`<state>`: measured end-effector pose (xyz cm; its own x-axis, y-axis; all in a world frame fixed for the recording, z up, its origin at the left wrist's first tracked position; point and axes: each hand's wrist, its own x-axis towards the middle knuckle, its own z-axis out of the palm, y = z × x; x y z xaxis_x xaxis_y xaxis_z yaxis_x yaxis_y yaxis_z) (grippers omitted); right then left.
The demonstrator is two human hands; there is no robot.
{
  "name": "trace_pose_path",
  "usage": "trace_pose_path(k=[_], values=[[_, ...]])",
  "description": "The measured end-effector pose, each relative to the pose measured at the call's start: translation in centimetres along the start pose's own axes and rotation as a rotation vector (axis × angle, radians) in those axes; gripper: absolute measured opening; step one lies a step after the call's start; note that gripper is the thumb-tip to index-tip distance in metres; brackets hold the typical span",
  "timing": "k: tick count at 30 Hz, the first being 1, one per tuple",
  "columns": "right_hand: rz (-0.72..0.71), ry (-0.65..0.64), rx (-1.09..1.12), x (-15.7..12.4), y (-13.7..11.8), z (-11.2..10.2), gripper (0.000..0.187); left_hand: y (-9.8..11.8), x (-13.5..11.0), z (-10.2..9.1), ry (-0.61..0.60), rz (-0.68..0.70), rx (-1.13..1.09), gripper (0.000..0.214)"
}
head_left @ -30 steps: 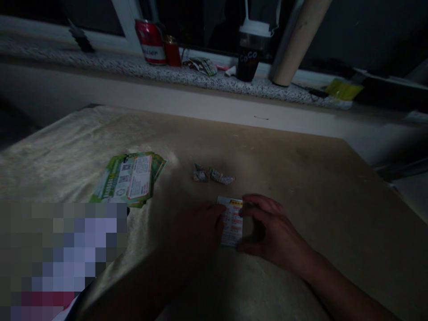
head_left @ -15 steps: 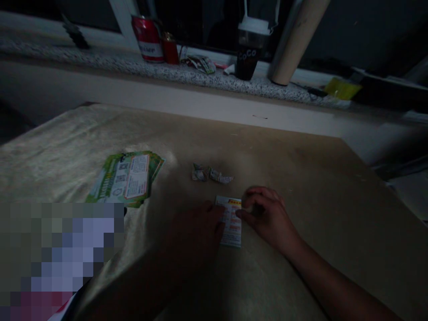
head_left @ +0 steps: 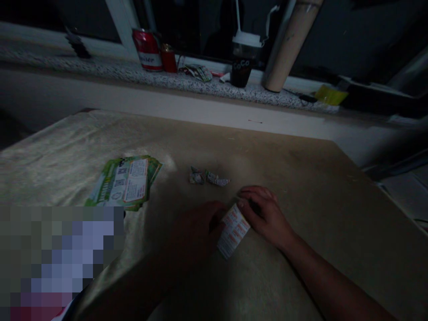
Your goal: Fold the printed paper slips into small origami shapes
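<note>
A small white printed paper slip point(head_left: 233, 230) with orange and red print lies tilted on the tan table point(head_left: 301, 178) between my hands. My left hand point(head_left: 197, 227) curls against its left edge, fingers closed on it. My right hand point(head_left: 264, 211) pinches its upper right corner with the fingertips. Two small folded paper pieces point(head_left: 207, 177) lie just beyond the slip. A fanned stack of green flyers point(head_left: 129, 182) rests to the left.
A stone ledge point(head_left: 187, 82) runs behind the table. It carries a red can point(head_left: 147, 49), a small red lighter-like object point(head_left: 168, 58), a dark cup with lid and straw point(head_left: 243, 60), a cardboard tube point(head_left: 286, 49) and a yellow item point(head_left: 331, 94).
The paper slip has turned from upright to tilted, its top swung to the right. My right hand shifted slightly left onto its upper corner. The view tipped down a little.
</note>
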<state>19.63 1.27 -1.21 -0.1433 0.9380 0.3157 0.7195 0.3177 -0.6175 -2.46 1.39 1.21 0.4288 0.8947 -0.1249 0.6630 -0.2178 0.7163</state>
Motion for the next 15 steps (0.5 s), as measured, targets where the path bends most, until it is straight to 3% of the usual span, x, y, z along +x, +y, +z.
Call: trace_pose_path(k=[3,7,10,15], values=[[-0.042,-0.037,0.207,-0.3,-0.5,-0.4,0.007,0.1,0.0,0.2,0.007,-0.058,-0.197,0.028],[0.016,-0.063,0.436,-0.9,-1.0,-0.7,0.011,0.2,0.1,0.1,-0.005,-0.119,-0.356,0.027],[0.104,-0.054,0.516,-1.4,-1.0,-0.6,0.003,0.0,0.2,0.2,-0.051,-0.121,-0.388,0.021],[0.121,-0.007,0.553,-1.8,-0.9,-0.2,0.012,-0.4,0.2,0.3,-0.064,-0.093,-0.466,0.021]])
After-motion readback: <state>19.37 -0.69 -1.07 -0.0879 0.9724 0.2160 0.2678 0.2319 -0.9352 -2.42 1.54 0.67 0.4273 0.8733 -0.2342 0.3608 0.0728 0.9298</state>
